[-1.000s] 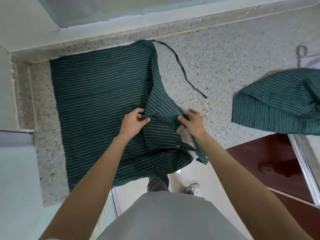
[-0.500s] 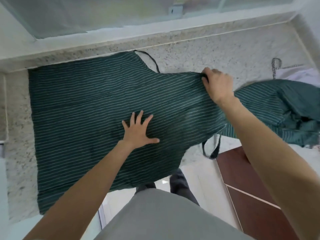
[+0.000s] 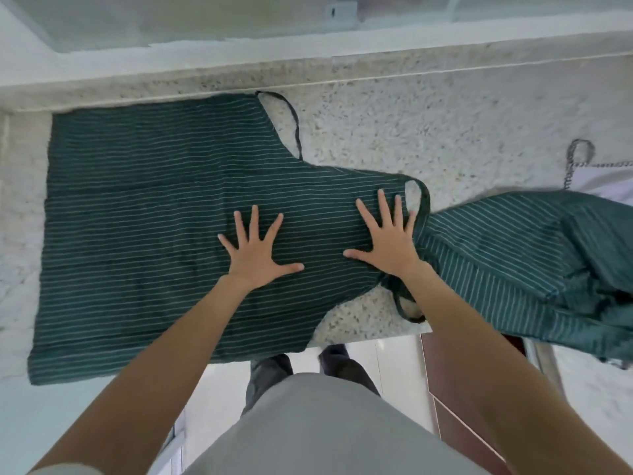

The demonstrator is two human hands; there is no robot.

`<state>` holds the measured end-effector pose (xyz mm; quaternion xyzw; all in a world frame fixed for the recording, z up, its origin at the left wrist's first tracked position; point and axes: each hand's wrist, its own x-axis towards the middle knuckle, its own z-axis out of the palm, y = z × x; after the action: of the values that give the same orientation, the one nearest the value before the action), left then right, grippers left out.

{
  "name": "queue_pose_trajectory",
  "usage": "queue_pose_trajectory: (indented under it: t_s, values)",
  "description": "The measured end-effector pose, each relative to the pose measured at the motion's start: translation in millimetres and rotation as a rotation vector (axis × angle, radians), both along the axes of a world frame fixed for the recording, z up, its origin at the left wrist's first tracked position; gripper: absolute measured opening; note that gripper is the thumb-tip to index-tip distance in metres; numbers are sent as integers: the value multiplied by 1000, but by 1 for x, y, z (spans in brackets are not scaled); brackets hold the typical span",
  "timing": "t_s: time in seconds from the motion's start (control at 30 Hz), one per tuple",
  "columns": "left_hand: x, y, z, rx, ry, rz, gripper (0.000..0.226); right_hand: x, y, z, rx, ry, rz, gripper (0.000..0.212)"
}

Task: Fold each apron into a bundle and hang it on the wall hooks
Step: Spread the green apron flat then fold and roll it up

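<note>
A dark green apron [image 3: 147, 214] with thin white stripes lies spread flat on the speckled stone counter [image 3: 428, 132], bib pointing right. Its neck loop [image 3: 423, 200] lies at the bib's end and a dark tie strap [image 3: 291, 121] curls at the far edge. My left hand [image 3: 257, 252] presses flat on the apron's middle, fingers spread. My right hand [image 3: 387, 238] presses flat on the bib, fingers spread too. A second striped green apron [image 3: 534, 258] lies crumpled at the right, touching the bib's end.
A white cloth with a metal chain [image 3: 572, 162] lies at the far right behind the crumpled apron. A window ledge [image 3: 308, 53] runs along the counter's back. Below the counter edge are a dark red cabinet door [image 3: 445, 371] and pale floor tiles.
The folded bib was opened out to the right and laid flat. My right hand let go of the bib's end and came back to press flat on it.
</note>
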<state>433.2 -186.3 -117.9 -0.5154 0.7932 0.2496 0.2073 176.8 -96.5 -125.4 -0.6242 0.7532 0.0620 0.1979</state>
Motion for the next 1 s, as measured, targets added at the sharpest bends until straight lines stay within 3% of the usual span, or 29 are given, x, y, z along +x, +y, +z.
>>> queue_pose_trajectory:
  t_s: [0.07,0.13,0.23,0.3,0.4,0.47,0.53,0.63,0.73,0.8,0.9,1.0]
  values:
    - [1,-2,-4,-9,-5,9,114,-29,-1,-5,42,20,39,108]
    - [-1,0,-5,-33,15,38,114,-53,-4,0,-36,-30,74,103]
    - [-13,14,0,-147,150,46,97,-63,7,17,-408,-198,-53,58]
    - [-28,31,5,-229,262,5,80,-57,29,21,-586,-149,-227,40]
    - [-53,63,10,-254,286,-100,81,-38,68,17,-466,-18,-344,58]
    - [-66,85,10,-248,248,-179,81,-29,84,11,-272,-15,-341,71]
    - [-74,102,6,-274,258,-234,67,-25,84,9,-154,-61,-359,76]
    - [-80,113,4,-265,319,-171,45,-28,73,10,-259,-304,-398,42]
    - [-79,113,4,-185,328,-52,42,-37,66,16,-363,-627,-371,8]
    - [-74,111,3,-155,315,-58,44,-39,65,23,-293,-721,-317,6]
    - [-67,111,3,-125,286,-110,47,-40,63,23,-193,-691,-221,12]
    - [-66,109,4,-102,281,-122,47,-41,60,28,-241,-655,-111,14]
